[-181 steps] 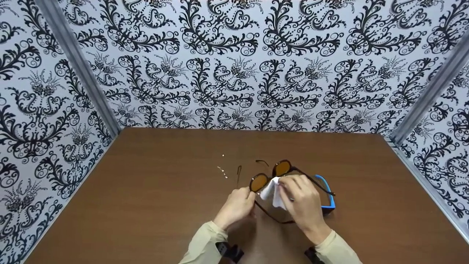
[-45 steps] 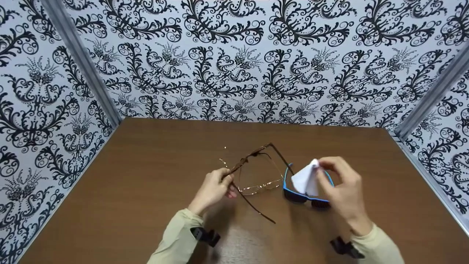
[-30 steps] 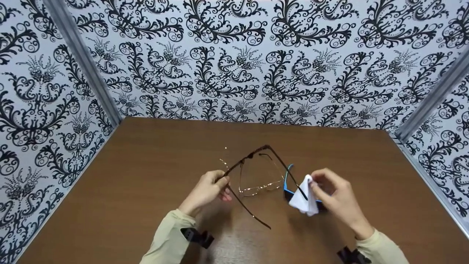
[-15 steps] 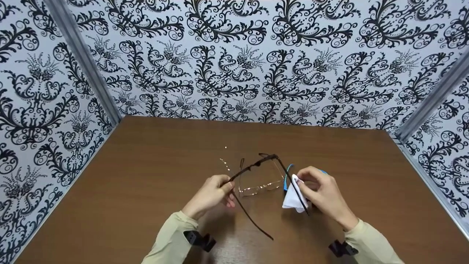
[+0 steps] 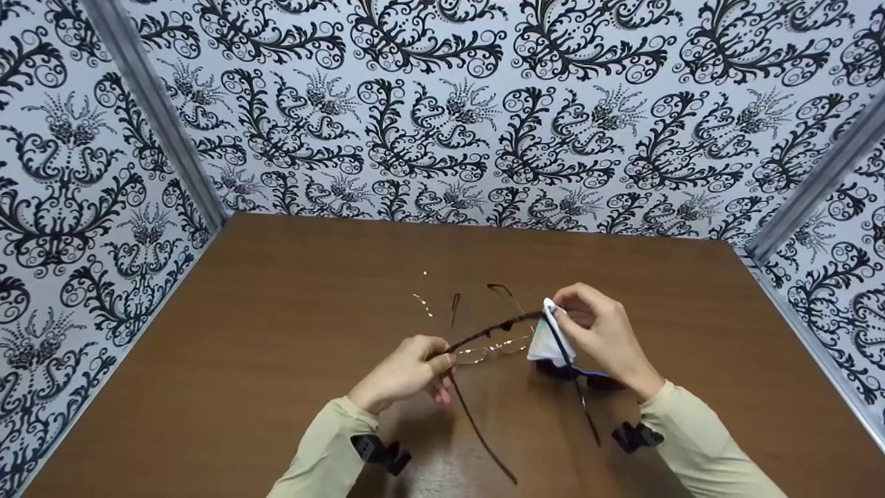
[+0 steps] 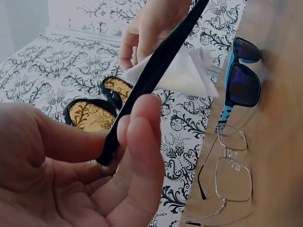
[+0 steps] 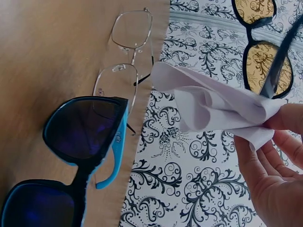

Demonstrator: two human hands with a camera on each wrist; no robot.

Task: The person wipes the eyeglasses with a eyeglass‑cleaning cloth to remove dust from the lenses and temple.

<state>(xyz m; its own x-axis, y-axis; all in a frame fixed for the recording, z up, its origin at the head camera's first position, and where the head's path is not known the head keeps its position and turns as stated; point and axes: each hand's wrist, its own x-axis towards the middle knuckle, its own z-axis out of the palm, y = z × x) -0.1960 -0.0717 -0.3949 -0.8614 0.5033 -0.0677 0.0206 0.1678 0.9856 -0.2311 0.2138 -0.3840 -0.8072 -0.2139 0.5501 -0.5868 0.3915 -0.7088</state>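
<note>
My left hand (image 5: 404, 370) grips dark-framed sunglasses (image 5: 508, 324) at one front corner, holding them above the table with both temples pointing toward me. Their round amber lenses (image 6: 92, 115) show in both wrist views. Between thumb and fingers my right hand (image 5: 605, 335) pinches a white cloth (image 5: 550, 344). The cloth lies against the other temple close to its hinge; the right wrist view shows the folds (image 7: 203, 101) bunched in front of the fingers. Part of that temple is hidden by the cloth and fingers.
Thin metal-framed eyeglasses (image 5: 492, 349) with clear lenses lie on the brown table (image 5: 290, 332) behind the held pair. Blue-and-black sunglasses (image 7: 85, 127) rest beside them, under the right hand. Small shiny spots (image 5: 423, 304) show farther left. Patterned walls (image 5: 449, 111) surround the table.
Six seconds ago the amber lenses faced up, with the cloth beside the front frame. Since then the glasses have turned; in the last second the cloth has moved up the temple toward the hinge.
</note>
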